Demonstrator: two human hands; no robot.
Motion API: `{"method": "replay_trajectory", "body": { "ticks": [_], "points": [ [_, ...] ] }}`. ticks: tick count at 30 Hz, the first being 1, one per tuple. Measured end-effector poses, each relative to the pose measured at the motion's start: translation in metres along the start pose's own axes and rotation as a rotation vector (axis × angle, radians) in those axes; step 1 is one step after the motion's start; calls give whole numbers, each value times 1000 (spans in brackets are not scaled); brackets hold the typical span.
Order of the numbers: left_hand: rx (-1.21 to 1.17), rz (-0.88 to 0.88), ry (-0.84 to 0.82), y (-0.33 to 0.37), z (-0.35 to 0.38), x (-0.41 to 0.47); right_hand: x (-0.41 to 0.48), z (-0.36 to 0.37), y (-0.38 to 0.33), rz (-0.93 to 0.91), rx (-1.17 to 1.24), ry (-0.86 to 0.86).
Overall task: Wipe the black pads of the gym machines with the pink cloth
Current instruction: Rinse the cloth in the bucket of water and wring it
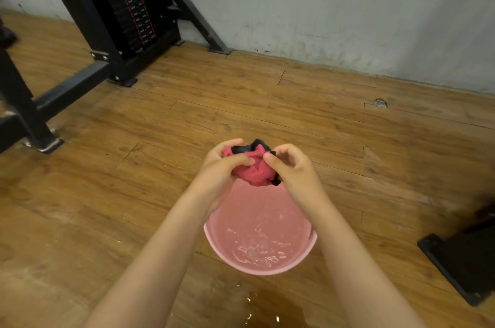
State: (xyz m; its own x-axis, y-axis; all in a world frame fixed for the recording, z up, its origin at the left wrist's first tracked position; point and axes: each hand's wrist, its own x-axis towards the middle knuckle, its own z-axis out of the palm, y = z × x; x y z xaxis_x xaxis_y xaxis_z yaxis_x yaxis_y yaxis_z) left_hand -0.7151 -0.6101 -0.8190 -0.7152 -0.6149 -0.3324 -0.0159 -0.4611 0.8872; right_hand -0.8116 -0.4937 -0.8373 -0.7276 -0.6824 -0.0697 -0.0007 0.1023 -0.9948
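Observation:
The pink cloth (254,171), bunched up with dark edging showing, hangs above a pink bucket (222,252) of rippling water. My left hand (222,164) grips the cloth's left side with curled fingers. My right hand (292,164) pinches its right side. Both hands are held close together over the bucket's far rim. No black pad of a machine is plainly in view.
A black weight-stack machine (128,6) stands at the back left against the grey wall, its steel feet (42,142) bolted on the wooden floor. A black machine base (460,260) sits at the right edge. A wet patch (276,306) darkens the floor before the bucket.

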Motion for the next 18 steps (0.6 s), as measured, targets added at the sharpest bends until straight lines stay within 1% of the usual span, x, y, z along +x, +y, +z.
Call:
{"method": "replay_trajectory", "body": {
  "ticks": [2, 3, 5, 7, 10, 13, 15, 18],
  "points": [
    [113, 11, -37, 3, 1, -2, 1, -2, -9, -68, -20, -21],
    [167, 23, -68, 6, 2, -4, 2, -4, -14, -108, -42, -5],
    [273, 68, -141, 16, 3, -8, 7, -11, -25, -175, -106, 76],
    [322, 124, -195, 27, 3, -10, 11, -20, -40, -206, -76, 137],
    [307, 192, -177, 44, 9, -10, 12, -30, -60, -204, 120, 143],
    [279, 236, -159, 58, 22, -9, 12, -25, -63, -174, 144, 157],
    [283, 266, -112, 70, 33, -7, 14, -19, -61, -131, 163, 160],
    [267, 311, -25, 91, 47, -3, 14, -18, -69, -37, 241, 98]
  ]
}}
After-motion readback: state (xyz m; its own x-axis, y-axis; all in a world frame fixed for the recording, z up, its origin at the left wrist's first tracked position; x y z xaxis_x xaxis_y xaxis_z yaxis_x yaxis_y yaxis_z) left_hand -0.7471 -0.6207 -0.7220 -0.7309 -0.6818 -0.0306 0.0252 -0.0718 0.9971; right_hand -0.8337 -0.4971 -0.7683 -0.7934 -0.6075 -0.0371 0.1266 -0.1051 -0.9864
